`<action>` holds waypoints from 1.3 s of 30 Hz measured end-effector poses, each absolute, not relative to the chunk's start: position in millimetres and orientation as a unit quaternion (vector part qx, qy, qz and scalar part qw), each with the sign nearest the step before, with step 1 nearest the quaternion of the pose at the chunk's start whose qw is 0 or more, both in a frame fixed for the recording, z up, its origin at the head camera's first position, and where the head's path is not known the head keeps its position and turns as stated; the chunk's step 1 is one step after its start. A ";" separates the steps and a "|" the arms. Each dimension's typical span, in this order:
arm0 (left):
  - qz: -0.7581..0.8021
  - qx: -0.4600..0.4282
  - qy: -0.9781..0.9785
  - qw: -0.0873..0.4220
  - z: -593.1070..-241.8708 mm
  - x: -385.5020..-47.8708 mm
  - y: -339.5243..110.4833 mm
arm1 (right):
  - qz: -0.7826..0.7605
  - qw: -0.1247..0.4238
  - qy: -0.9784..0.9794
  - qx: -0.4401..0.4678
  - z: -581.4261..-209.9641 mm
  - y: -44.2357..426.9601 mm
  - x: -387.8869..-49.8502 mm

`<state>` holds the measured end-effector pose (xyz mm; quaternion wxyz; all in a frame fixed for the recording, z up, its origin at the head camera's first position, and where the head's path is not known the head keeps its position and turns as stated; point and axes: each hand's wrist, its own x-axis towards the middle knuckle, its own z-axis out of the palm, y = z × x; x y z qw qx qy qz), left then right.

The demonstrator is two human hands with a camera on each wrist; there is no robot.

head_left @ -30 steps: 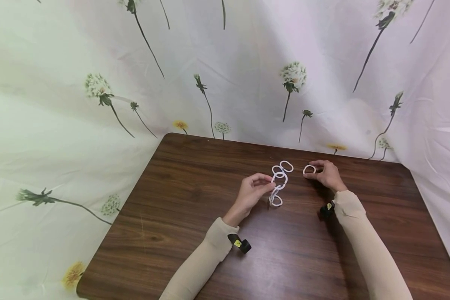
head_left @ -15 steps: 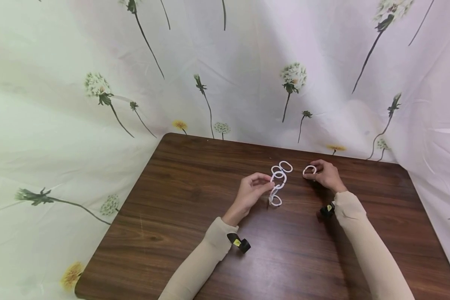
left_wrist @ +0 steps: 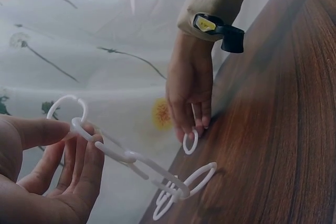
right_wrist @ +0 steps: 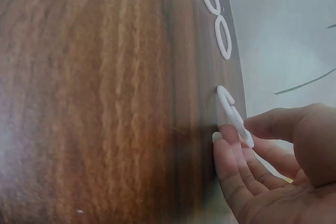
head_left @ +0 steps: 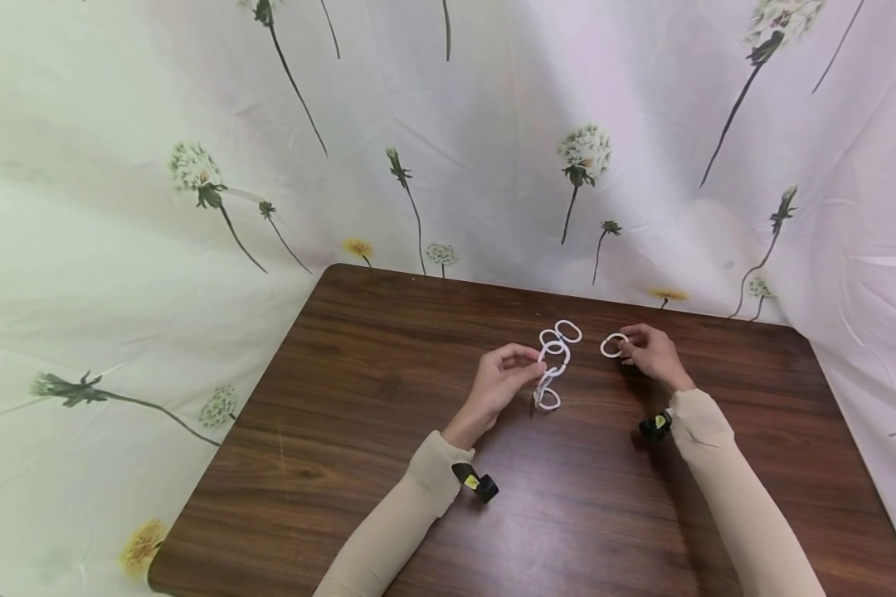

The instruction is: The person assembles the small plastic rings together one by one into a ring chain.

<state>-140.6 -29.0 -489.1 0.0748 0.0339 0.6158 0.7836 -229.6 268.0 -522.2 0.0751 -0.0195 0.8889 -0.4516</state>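
White chain in the left hand (head_left: 499, 386), single white link in the right hand (head_left: 653, 356).
The chain (left_wrist: 126, 156) is made of slim, smooth oval loops hooked through one another; the left thumb and fingertips pinch it, one loop standing above them and others slanting down toward the brown table (head_left: 388, 431). The link (right_wrist: 239, 123) is a matching oval with a small gap in one side; the right thumb and fingers grasp it by one end, the rest jutting out toward the chain, near it but apart.
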 end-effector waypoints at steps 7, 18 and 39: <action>0.787 0.035 0.611 0.083 -489.8 -140.7 -27.7 | -0.458 0.064 0.886 -0.026 -524.7 268.1 -224.4; 0.783 0.034 0.616 0.081 -493.2 -143.4 -26.1 | -0.475 0.056 0.878 -0.040 -524.7 266.7 -209.7; 0.781 0.019 0.621 0.059 -491.1 -144.9 -26.0 | -0.536 0.034 0.836 -0.113 -490.4 237.3 -169.9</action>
